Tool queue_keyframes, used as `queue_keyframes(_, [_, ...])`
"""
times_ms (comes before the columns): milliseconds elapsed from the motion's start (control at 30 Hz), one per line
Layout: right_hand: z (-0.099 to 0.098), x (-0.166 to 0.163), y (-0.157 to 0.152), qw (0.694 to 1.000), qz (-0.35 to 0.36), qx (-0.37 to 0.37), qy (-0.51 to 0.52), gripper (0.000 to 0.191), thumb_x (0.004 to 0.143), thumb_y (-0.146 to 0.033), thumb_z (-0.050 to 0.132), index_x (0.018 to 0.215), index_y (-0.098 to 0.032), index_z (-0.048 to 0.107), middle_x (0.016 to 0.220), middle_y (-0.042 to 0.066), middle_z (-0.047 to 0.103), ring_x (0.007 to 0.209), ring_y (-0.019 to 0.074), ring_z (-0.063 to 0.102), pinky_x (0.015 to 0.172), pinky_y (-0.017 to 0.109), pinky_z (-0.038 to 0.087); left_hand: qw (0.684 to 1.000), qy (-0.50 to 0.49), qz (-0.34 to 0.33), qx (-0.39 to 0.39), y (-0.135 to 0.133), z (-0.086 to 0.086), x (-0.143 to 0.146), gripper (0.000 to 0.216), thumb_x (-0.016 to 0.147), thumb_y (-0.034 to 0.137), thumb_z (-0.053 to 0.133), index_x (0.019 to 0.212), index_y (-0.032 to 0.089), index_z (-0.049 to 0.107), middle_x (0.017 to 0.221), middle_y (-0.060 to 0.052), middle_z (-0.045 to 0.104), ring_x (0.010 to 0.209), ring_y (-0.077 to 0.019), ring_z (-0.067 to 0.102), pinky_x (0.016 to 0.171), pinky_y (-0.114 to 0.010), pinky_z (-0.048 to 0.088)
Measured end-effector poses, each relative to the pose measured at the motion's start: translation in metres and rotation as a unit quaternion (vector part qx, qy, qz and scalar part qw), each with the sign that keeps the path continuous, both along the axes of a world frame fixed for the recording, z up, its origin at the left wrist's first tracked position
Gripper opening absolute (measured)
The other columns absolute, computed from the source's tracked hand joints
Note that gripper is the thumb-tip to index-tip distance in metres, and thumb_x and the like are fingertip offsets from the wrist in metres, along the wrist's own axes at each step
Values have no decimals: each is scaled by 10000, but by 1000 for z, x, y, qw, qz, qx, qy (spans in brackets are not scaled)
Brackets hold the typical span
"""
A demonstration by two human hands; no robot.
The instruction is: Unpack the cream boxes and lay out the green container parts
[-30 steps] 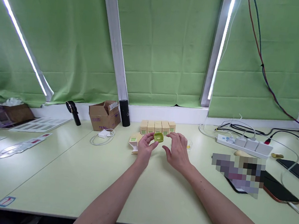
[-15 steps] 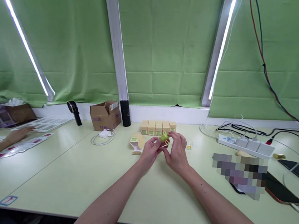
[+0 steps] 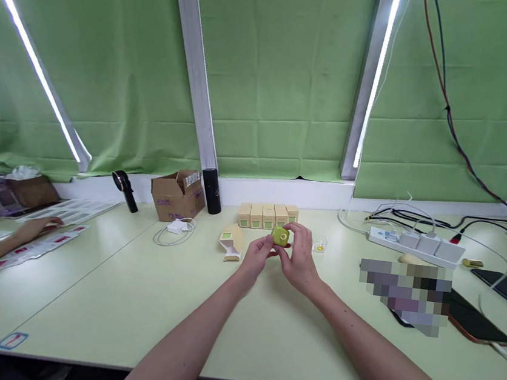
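A small round green case (image 3: 280, 236) is held between both my hands above the pale green table (image 3: 140, 299). My left hand (image 3: 257, 259) pinches its left side. My right hand (image 3: 299, 257) grips it from the right, fingers curled over it. Just behind stands a row of several small cream boxes with green labels (image 3: 268, 216). An opened cream box (image 3: 230, 242) lies to the left of my hands. A tiny clear piece with a yellow spot (image 3: 319, 246) rests to the right.
A cardboard box (image 3: 177, 195), a black cylinder (image 3: 211, 191), a black handheld device (image 3: 124, 188) and a white charger with cable (image 3: 174, 228) sit at the back left. A power strip (image 3: 414, 243), cables and phones (image 3: 476, 322) lie right. Another person's hand (image 3: 36, 227) rests on cards at far left.
My right hand closed in on the green case, which I held in my left hand alone a second ago. The case has turned between both hands. The other person's hand moved onto the cards.
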State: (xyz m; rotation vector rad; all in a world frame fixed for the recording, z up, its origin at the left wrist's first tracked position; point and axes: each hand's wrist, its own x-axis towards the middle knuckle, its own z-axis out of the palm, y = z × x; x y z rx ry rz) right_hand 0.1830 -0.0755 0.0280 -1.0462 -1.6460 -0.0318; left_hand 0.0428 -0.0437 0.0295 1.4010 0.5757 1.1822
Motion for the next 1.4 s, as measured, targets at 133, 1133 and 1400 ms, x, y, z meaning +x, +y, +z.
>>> queue_keyframes(133, [1,1,1,999,35,-18,27,363,934,-241,567,1279,-253,454,1296,129,545,1261,308,486,1057,563,470,996,1,81,47,6,0,-1,533,850,655,696,1089,180,671,1086,-115,726,1063,-264,679,967,-400,508])
queue_keyframes(1133, [4,10,5,985,103,-93,101,381,879,-237,642,1255,-266,585,1232,83,623,1077,238,650,979,480,576,974,64,170,137,1,9,-10,154,826,316,764,924,197,754,983,-79,733,963,-228,685,852,-350,574])
queue_keyframes(1400, [9,7,-1,987,98,-97,85,367,879,-236,639,1244,-273,613,1184,71,673,1036,235,667,950,470,581,969,65,190,145,2,5,-11,134,819,322,773,865,198,756,906,-75,735,844,-213,678,783,-340,560])
